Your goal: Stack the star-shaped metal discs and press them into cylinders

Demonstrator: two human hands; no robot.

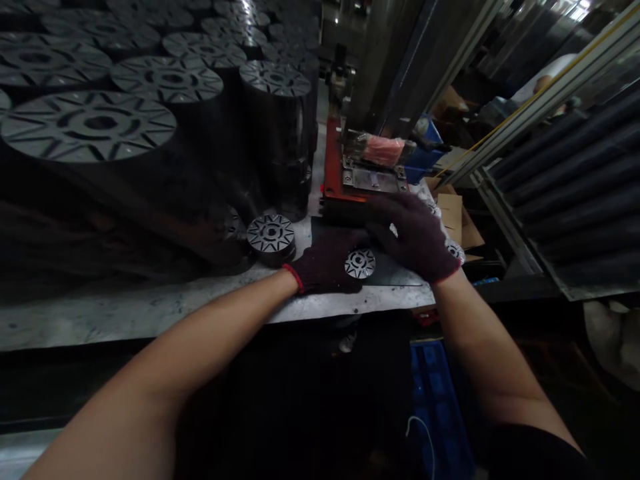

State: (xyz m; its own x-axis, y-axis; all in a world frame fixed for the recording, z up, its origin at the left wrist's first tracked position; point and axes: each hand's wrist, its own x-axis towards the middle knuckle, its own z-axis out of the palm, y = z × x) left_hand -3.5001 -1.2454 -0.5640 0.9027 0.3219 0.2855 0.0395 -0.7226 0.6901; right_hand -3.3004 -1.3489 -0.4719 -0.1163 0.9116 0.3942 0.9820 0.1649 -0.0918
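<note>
My left hand, in a dark glove with a red cuff, is closed around a small round metal core with a star-like pattern of slots on its face. To the right, my right hand, gloved alike, hovers over the dark mat with thumb and fingers apart. A small bright patch shows between them; what it is I cannot make out. Left of my left wrist stands a short stack of similar cores. Behind my hands is an orange-red machine base with a metal fixture plate.
Tall stacks of slotted cores crowd the left of the pale worktop. A pink plastic-wrapped bundle lies behind the fixture. A blue bin and cardboard are at right. Below the front edge is a blue crate.
</note>
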